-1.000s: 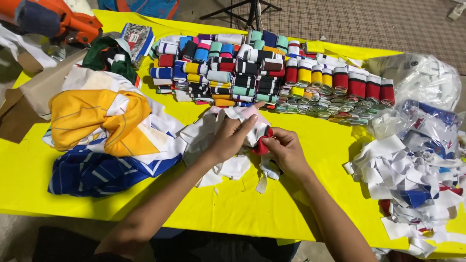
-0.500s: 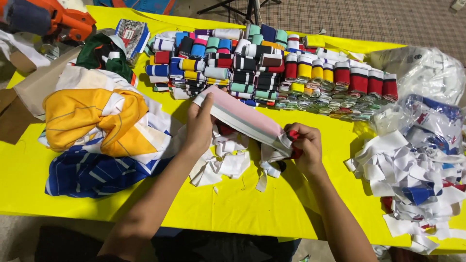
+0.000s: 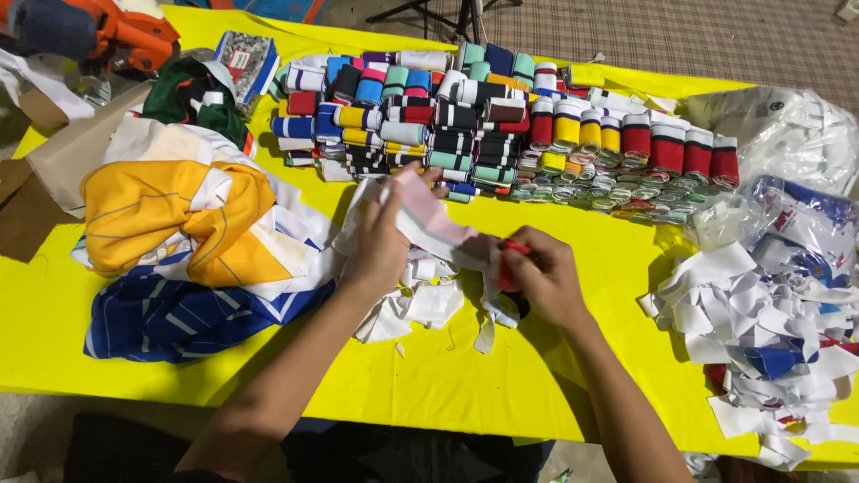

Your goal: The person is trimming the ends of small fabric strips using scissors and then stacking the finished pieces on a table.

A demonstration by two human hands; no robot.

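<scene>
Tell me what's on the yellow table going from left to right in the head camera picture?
Yellow-and-white garment → left hand holding a pink-and-white fabric strip → right hand with a red tool → pile of white fabric scraps.

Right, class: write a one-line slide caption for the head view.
Two hands stretch a pink-and-white fabric strip over a yellow table.

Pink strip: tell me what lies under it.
Under the pink strip, white scraps lie on the yellow table. The left hand and right hand hide whatever lies beneath them.
</scene>
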